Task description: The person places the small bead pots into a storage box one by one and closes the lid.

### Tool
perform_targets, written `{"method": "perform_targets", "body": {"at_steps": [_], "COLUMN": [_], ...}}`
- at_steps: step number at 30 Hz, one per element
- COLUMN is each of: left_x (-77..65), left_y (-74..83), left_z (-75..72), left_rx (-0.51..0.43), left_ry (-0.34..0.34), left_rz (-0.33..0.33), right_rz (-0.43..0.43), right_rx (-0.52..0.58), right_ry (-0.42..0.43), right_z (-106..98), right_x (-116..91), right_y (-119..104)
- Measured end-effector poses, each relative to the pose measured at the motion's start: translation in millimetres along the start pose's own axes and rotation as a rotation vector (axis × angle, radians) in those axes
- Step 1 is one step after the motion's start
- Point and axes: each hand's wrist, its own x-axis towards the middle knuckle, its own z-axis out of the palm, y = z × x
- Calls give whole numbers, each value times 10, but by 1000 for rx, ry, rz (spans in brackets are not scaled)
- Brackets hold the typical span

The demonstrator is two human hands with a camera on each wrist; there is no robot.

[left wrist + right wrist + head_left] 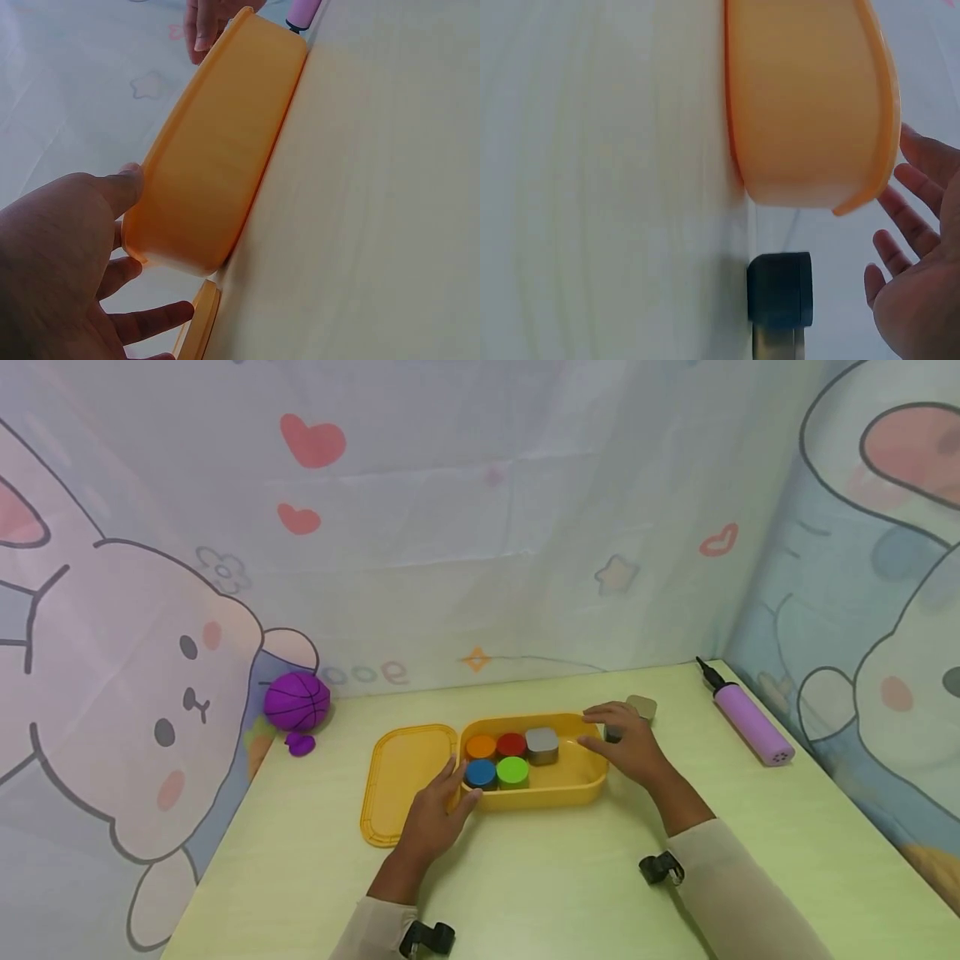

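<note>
A yellow plastic box [540, 798] lies lengthwise between my hands. Inside it sit small containers with round tops in orange [481, 746], red [512, 744], blue [481, 773] and green [513, 771], plus a grey squarish one [542, 742]; its right part shows bare floor. My left hand [433, 818] is at the left end, fingers spread, thumb at the rim. My right hand [633, 747] hovers over the right end, its fingers loosely extended by the rim. Beyond that hand are a dark-topped container [780, 289], partly hidden in the head view, and a beige-topped one [642, 706].
The box's yellow lid [405, 777] lies flat on the table [570, 893] to the left. A purple basketball [297, 702] and a small purple object [300, 744] are at the back left. A pink hand pump [753, 724] lies along the right edge. Printed cloth walls [450, 485] stand behind.
</note>
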Motion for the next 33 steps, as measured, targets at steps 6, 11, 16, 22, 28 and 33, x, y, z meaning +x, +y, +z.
{"method": "perform_targets", "body": {"at_steps": [6, 11, 16, 22, 28, 33], "left_x": [-3, -4, -1, -7, 3, 9], "left_y": [-12, -25, -20, 2, -7, -11], "left_z": [11, 10, 0, -9, 2, -2], "left_rx": [-8, 6, -5, -10, 9, 2], "left_ry": [-7, -12, -17, -13, -6, -7], "left_rz": [-1, -5, -17, -11, -2, -1], "right_rz": [129, 212, 248, 305, 311, 291], "right_rx": [-23, -16, -5, -1, -5, -46], "right_ry": [87, 162, 192, 171, 127, 129], "right_z": [-140, -206, -207, -181, -170, -162], "right_x": [-121, -211, -252, -295, -301, -303], "right_y": [213, 323, 440, 559, 638, 640]}}
